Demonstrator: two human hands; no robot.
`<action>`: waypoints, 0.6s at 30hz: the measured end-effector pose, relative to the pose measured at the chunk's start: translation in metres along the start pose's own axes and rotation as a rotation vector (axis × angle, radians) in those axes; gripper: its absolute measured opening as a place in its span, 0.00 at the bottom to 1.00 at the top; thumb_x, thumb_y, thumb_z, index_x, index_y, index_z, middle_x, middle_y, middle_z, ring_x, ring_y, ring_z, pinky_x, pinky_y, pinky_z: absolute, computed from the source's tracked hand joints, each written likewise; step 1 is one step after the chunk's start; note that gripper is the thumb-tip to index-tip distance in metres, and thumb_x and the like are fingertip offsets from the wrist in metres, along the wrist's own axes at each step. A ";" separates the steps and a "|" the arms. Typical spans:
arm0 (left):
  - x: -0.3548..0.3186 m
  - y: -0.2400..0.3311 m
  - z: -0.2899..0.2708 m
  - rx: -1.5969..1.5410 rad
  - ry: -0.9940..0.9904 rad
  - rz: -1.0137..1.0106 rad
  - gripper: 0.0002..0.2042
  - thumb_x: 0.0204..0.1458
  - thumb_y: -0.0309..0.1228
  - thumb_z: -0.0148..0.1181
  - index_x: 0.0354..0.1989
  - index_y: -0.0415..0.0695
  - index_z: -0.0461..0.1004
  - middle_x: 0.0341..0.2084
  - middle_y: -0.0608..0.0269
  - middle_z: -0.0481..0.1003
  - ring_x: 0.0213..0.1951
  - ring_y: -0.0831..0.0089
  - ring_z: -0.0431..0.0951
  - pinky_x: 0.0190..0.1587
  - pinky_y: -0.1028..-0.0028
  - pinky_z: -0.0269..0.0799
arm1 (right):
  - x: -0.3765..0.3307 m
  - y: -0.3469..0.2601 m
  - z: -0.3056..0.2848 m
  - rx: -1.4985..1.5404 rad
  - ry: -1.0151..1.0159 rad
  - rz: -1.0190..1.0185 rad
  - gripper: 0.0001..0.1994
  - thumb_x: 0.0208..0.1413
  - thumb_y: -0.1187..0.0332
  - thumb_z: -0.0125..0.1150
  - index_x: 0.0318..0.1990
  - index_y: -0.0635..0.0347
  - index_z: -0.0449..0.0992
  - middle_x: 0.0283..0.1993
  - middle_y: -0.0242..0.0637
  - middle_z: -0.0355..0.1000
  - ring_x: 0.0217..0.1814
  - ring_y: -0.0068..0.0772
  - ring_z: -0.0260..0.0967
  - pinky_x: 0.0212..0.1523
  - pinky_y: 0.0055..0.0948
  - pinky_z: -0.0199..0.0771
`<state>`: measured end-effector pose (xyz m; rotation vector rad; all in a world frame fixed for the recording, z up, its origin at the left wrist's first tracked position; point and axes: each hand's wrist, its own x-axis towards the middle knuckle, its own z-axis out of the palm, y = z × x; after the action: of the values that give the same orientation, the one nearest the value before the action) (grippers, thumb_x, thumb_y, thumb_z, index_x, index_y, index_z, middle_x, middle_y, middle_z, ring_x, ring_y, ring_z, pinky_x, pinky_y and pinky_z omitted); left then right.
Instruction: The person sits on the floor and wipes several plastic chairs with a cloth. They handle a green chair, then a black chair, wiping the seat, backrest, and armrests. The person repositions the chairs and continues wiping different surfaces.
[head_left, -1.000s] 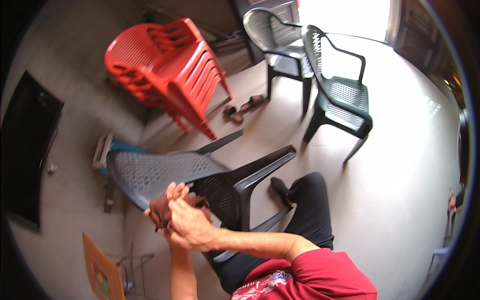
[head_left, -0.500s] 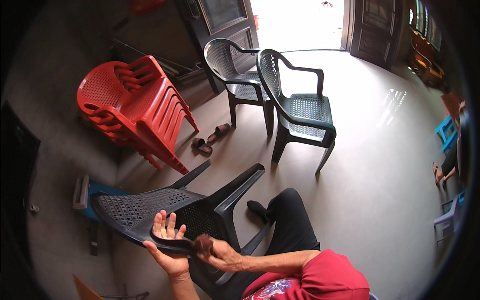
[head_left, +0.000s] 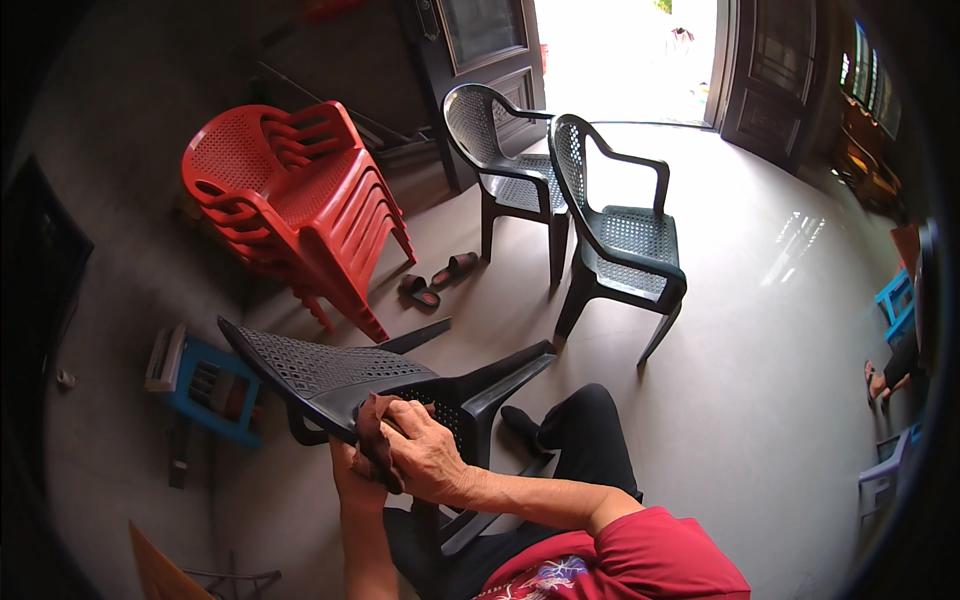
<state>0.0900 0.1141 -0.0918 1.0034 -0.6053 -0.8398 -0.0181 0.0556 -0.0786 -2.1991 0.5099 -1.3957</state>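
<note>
Head view looks down on a seated person whose two forearms come up from the lower edge toward a dark grey plastic chair [head_left: 340,375] that lies tipped on its side across the lap, its perforated back pointing left and its legs sticking out toward the right. The right hand [head_left: 425,455] is clenched around a dark brown cloth [head_left: 372,432] and presses it against the edge of the tipped chair, near where the seat meets an armrest. The left hand [head_left: 350,470] sits just beneath and behind the right one, largely hidden by it and by the cloth; whether it grips the chair or only props it from below cannot be told. The person wears a red short-sleeved shirt [head_left: 640,560] and dark trousers [head_left: 590,450], with one leg stretched forward under the chair's legs.

On the pale tiled floor [head_left: 760,400] beyond, a stack of red plastic chairs [head_left: 290,200] leans at the upper left. Two upright dark chairs [head_left: 580,200] stand side by side near the bright open doorway [head_left: 625,55] at the top. A pair of sandals [head_left: 435,280] lies on the floor between the red stack and the nearer upright chair. A small blue stool [head_left: 205,385] stands at the left, close to the tipped chair's back. At the far right edge another person's hand [head_left: 880,380] shows beside blue plastic furniture [head_left: 895,295].
</note>
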 end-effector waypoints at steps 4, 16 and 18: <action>0.018 -0.017 -0.119 0.787 0.687 0.155 0.22 0.53 0.33 0.57 0.53 0.37 0.59 0.41 0.55 0.66 0.53 0.65 0.65 0.53 0.65 0.64 | -0.007 0.010 -0.005 0.228 -0.022 -0.075 0.19 0.25 0.73 0.66 0.30 0.68 0.68 0.44 0.54 0.66 0.45 0.56 0.66 0.47 0.40 0.69; 0.104 -0.073 -0.252 0.654 0.361 0.071 0.20 0.48 0.33 0.59 0.47 0.35 0.70 0.42 0.55 0.73 0.46 0.67 0.71 0.49 0.73 0.64 | -0.017 0.011 -0.036 0.509 -0.101 -0.105 0.12 0.41 0.70 0.66 0.32 0.62 0.71 0.39 0.45 0.66 0.39 0.45 0.68 0.40 0.35 0.69; 0.111 -0.088 -0.267 0.579 0.406 0.094 0.15 0.53 0.33 0.52 0.42 0.34 0.73 0.38 0.57 0.76 0.39 0.70 0.74 0.43 0.74 0.67 | -0.016 0.012 -0.037 0.512 -0.114 -0.116 0.12 0.41 0.70 0.66 0.33 0.62 0.71 0.39 0.45 0.67 0.39 0.45 0.67 0.40 0.35 0.68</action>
<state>0.3280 0.1246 -0.2775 1.6087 -0.5476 -0.3546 -0.0588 0.0474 -0.0842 -1.8910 -0.0231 -1.2746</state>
